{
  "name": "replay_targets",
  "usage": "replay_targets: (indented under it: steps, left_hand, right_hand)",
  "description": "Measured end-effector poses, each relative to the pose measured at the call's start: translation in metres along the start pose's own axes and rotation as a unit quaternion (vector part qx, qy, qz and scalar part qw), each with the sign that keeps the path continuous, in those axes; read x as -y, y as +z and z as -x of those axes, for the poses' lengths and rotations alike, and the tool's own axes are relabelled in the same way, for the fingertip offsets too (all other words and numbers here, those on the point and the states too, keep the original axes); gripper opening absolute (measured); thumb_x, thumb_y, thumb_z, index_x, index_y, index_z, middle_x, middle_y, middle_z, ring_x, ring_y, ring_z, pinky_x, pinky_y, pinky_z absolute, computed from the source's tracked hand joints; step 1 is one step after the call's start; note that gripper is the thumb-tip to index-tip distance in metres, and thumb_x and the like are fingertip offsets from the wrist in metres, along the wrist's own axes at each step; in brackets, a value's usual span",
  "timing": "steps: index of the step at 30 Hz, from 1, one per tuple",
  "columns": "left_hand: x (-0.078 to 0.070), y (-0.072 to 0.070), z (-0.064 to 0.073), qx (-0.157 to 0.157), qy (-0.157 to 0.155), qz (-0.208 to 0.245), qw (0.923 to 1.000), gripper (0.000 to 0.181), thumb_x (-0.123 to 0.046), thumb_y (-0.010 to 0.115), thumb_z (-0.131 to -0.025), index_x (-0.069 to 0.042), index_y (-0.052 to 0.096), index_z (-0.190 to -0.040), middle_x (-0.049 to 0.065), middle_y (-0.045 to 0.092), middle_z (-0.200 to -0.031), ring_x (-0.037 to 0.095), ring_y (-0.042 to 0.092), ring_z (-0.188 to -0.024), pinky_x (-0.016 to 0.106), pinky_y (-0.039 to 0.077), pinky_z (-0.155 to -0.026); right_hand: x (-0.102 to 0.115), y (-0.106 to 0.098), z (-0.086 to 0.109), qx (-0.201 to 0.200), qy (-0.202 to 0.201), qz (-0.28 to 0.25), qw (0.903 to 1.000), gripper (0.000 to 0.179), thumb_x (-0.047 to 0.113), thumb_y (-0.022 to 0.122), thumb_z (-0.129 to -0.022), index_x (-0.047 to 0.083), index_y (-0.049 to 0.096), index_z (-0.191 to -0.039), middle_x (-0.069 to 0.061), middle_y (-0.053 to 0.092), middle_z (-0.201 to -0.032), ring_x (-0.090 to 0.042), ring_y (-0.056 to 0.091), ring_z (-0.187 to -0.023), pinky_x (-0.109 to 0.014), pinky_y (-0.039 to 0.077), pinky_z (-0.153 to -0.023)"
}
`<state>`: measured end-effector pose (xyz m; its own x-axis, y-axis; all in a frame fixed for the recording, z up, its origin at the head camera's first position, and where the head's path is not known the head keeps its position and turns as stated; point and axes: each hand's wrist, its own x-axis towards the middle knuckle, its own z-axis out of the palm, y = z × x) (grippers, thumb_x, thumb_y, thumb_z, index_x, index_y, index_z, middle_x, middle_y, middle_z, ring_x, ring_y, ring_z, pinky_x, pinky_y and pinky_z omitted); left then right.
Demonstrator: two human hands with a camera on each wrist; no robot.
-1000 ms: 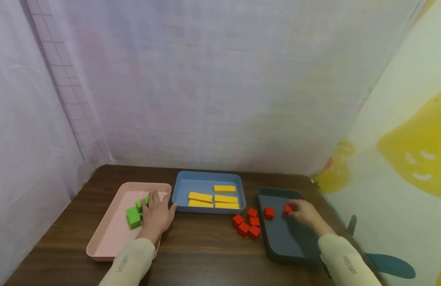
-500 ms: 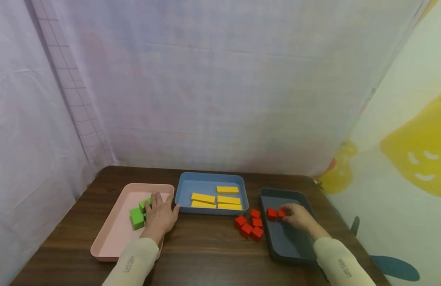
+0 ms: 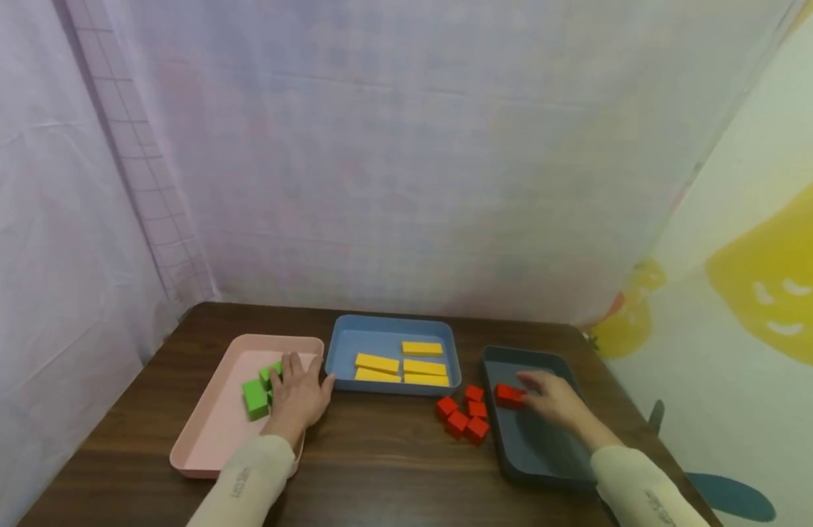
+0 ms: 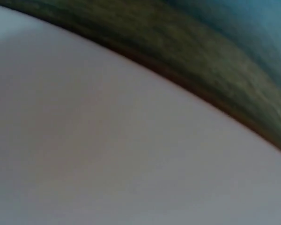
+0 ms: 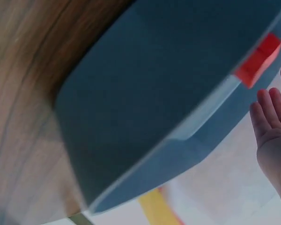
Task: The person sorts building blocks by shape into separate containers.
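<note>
1. Red blocks (image 3: 509, 397), two in number, lie side by side in the dark tray (image 3: 544, 457), near its left wall, and they seem to touch
2. One second ago these two were apart, with one of them in the fingers of the right hand (image 3: 556, 401); now the gap is closed, so they make one short row
3. This hand is now loose: its fingers are apart from the thumb, just beside the row, and hold nothing
4. Five more red blocks (image 3: 456, 424) stay outside the dark tray, in a group on the brown table (image 3: 373, 461)
5. On the other side, the left hand (image 3: 299, 394) has its fingers extended over green blocks (image 3: 255, 400) in the pink tray (image 3: 208, 439); whether it presses them, I cannot tell
6. Between, a blue tray (image 3: 369, 331) contains yellow blocks (image 3: 424, 367), untouched
</note>
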<state>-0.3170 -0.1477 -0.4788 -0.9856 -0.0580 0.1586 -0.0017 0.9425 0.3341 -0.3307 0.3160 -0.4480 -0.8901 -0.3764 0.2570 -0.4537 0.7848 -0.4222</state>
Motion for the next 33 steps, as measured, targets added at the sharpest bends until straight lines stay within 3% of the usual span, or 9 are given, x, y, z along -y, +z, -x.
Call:
replay_targets:
  steps: [6, 10, 13, 18, 23, 26, 33]
  left_hand:
    - [0.0, -0.008, 0.0, 0.009, 0.012, 0.001, 0.9999, 0.061, -0.044, 0.049, -0.102, -0.006, 0.043, -0.149, 0.037, 0.016, -0.155, 0.051, 0.011, -0.145, 0.072, 0.006, -0.111]
    - [0.01, -0.018, 0.0, 0.017, 0.025, 0.015, 0.9994, 0.075, -0.054, 0.051, -0.098, -0.004, 0.037, -0.152, 0.037, 0.014, -0.155, 0.051, 0.009, -0.145, 0.073, 0.003, -0.11]
    - [0.029, -0.031, 0.0, 0.029, 0.013, 0.028, 0.9991, 0.093, -0.064, 0.052, -0.093, 0.0, 0.026, -0.155, 0.036, 0.01, -0.156, 0.051, 0.005, -0.145, 0.073, -0.001, -0.109]
    - [0.078, -0.054, 0.007, 0.071, -0.013, 0.034, 0.9968, 0.119, -0.076, 0.053, -0.085, 0.012, 0.009, -0.153, 0.04, -0.002, -0.155, 0.057, -0.004, -0.142, 0.074, -0.008, -0.107]
    - [0.118, -0.061, 0.022, 0.091, -0.01, 0.028, 0.9954, 0.13, -0.081, 0.053, -0.08, 0.018, 0.004, -0.15, 0.044, -0.004, -0.152, 0.059, -0.006, -0.14, 0.076, -0.009, -0.104]
    - [0.129, -0.062, 0.03, 0.081, -0.005, 0.027, 0.9964, 0.129, -0.08, 0.053, -0.081, 0.019, 0.005, -0.149, 0.045, -0.001, -0.152, 0.06, -0.003, -0.14, 0.078, -0.007, -0.103]
    - [0.137, -0.061, 0.049, 0.041, 0.018, 0.006, 0.999, 0.123, -0.077, 0.053, -0.084, 0.022, 0.016, -0.146, 0.046, 0.009, -0.149, 0.062, 0.007, -0.138, 0.081, 0.002, -0.102]
  right_hand:
    - [0.025, 0.003, -0.007, -0.008, -0.006, 0.013, 0.9999, 0.039, 0.004, 0.071, -0.086, -0.006, 0.064, -0.123, -0.024, 0.066, -0.118, -0.04, 0.064, -0.105, -0.055, 0.05, -0.091]
    - [0.034, 0.005, -0.009, -0.01, -0.009, 0.008, 0.9999, 0.039, 0.004, 0.072, -0.086, -0.004, 0.065, -0.123, -0.021, 0.066, -0.117, -0.039, 0.064, -0.106, -0.055, 0.05, -0.091]
    - [0.039, 0.006, -0.009, -0.008, -0.011, 0.005, 0.9999, 0.039, 0.005, 0.072, -0.085, -0.003, 0.065, -0.123, -0.02, 0.066, -0.117, -0.039, 0.064, -0.107, -0.055, 0.05, -0.091]
    - [0.045, 0.007, -0.007, -0.008, -0.012, -0.001, 0.9999, 0.04, 0.005, 0.074, -0.085, -0.004, 0.065, -0.123, -0.02, 0.067, -0.118, -0.039, 0.063, -0.108, -0.056, 0.05, -0.092]
    - [0.051, 0.009, -0.004, -0.02, -0.042, -0.002, 0.9989, 0.041, 0.005, 0.076, -0.084, -0.004, 0.065, -0.122, -0.019, 0.067, -0.116, -0.038, 0.064, -0.106, -0.055, 0.051, -0.09]
    - [0.057, 0.011, -0.004, -0.015, -0.048, -0.006, 0.9987, 0.041, 0.006, 0.076, -0.084, -0.002, 0.065, -0.123, -0.018, 0.067, -0.118, -0.037, 0.064, -0.107, -0.055, 0.051, -0.091]
    - [0.071, 0.021, -0.002, 0.022, -0.063, 0.002, 0.9978, 0.042, 0.011, 0.077, -0.085, 0.002, 0.066, -0.124, -0.013, 0.067, -0.115, -0.031, 0.065, -0.101, -0.046, 0.055, -0.084]
